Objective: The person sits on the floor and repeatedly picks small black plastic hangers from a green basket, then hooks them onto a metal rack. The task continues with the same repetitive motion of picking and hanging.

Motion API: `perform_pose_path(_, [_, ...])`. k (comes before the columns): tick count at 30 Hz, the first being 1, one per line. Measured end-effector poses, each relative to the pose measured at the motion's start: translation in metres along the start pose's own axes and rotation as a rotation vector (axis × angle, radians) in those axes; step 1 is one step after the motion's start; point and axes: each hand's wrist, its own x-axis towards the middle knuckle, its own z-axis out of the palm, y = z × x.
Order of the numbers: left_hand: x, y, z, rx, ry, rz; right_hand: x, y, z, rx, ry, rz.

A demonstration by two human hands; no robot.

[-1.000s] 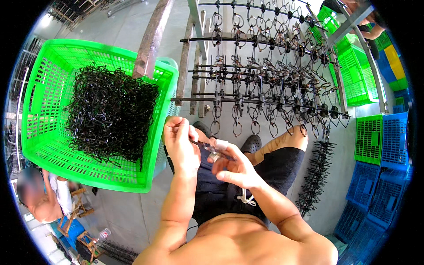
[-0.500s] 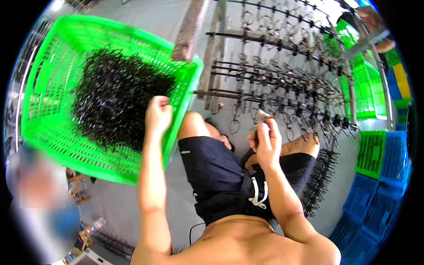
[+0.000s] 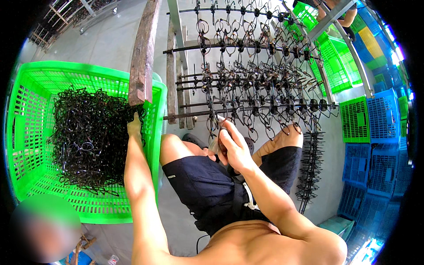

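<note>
My left hand [image 3: 134,126] reaches into a green plastic basket [image 3: 161,115] at the left. Its fingertips are hidden at the right edge of a tangled heap of thin, black, glossy looped pieces [image 3: 84,141]. In front of me, my right hand [image 3: 235,148] is closed, with its fingers curled and the index finger pointing up at a rack of dark rods [image 3: 187,115]. Something pale shows at its fingertips and below them, too small to make out. Dark ring-shaped pieces [image 3: 251,132] hang in rows from the rods, close to that hand.
A rough wooden post [image 3: 140,75] juts over the basket's right side. Green and blue crates [image 3: 383,119] are stacked at the right, and a bristly dark rod [image 3: 310,168] stands near my knee. Another person's arm [image 3: 349,17] shows at the far right.
The view has shifted, so basket and rack appear further left. My left hand has gone deeper into the basket's far right corner by the post. My right hand has come nearer the lowest rod.
</note>
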Motion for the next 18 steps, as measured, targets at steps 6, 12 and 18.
perform_pose_path(6, [0.026, -0.02, 0.014, -0.337, 0.019, -0.13, 0.007, -0.008, 0.016, -0.079, 0.11, 0.126])
perform_pose_path(12, [-0.058, 0.027, -0.051, -0.358, -0.033, -0.111, 0.01, -0.007, 0.024, 0.068, 0.213, 0.129])
perform_pose_path(18, [-0.121, 0.026, -0.105, -0.156, -0.205, 0.131, 0.027, -0.002, 0.03, 0.141, 0.267, 0.046])
